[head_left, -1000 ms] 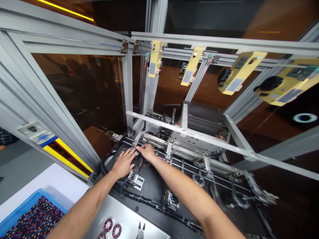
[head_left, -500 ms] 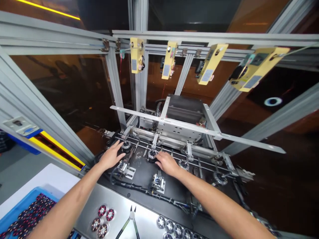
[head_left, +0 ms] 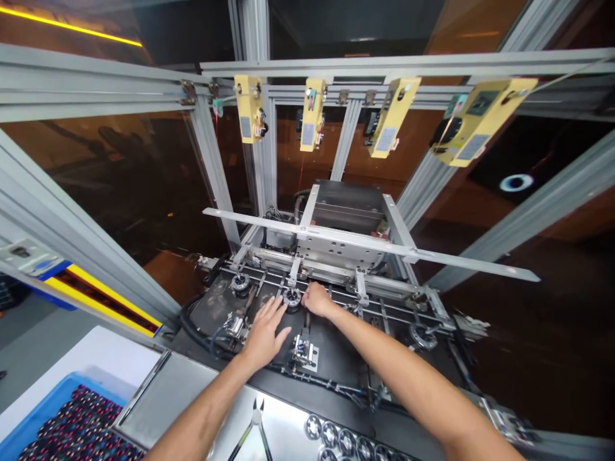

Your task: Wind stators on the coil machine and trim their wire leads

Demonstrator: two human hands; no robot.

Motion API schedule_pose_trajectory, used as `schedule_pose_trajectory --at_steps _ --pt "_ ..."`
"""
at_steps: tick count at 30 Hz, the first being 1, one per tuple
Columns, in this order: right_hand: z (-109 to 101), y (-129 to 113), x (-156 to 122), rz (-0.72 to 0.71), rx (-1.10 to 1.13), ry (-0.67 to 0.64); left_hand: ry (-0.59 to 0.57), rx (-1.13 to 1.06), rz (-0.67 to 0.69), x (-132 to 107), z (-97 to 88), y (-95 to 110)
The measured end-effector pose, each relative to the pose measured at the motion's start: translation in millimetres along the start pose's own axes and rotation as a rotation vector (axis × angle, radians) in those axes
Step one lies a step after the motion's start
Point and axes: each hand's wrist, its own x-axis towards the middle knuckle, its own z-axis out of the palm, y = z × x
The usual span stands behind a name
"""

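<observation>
Two slotted round parts resembling motor stators sit on the black machine bed, one at the left station point(head_left: 240, 283) and one at the second station point(head_left: 291, 298). My left hand point(head_left: 268, 331) is open, fingers stretched toward the near left side of the second part. Whether the fingertips touch it I cannot tell. Just right of that same part is my right hand point(head_left: 317, 299), its fingers curled together. Anything pinched in them is hidden or too small to make out. It hides the third station; a similar ring point(head_left: 423, 335) sits farther right.
A long metal bar point(head_left: 355, 239) crosses above the bed. Yellow tensioner boxes point(head_left: 312, 115) hang from the frame. Cutters point(head_left: 257, 419) and several silver round parts point(head_left: 346, 442) lie on the metal tray point(head_left: 168, 400). A blue bin point(head_left: 29, 413) with many small parts stands left.
My left hand has moved right, from the left station to the second part. My right hand has shifted slightly right, off the second part's edge. The camera view has shifted a little.
</observation>
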Motion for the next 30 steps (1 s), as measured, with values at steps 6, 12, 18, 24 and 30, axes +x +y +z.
schedule_pose_trajectory --at_steps 6,12,18,24,30 --pt "-3.2 -5.3 36.5 0.283 0.156 -0.141 -0.072 0.053 0.052 26.3 28.4 -6.2" --pt "-7.8 3.7 32.6 0.295 0.356 -0.109 -0.126 0.124 0.047 31.9 29.1 -6.6" --pt "3.1 0.6 21.2 0.247 0.489 -0.154 -0.193 0.164 0.046 32.3 27.3 -5.8" --pt "-8.7 -13.7 11.5 0.204 0.446 -0.093 -0.221 0.213 0.048 32.0 24.1 -2.2" --pt "-51.5 16.0 -73.5 0.062 0.32 0.048 -0.249 0.223 0.059 30.9 21.0 -5.7"
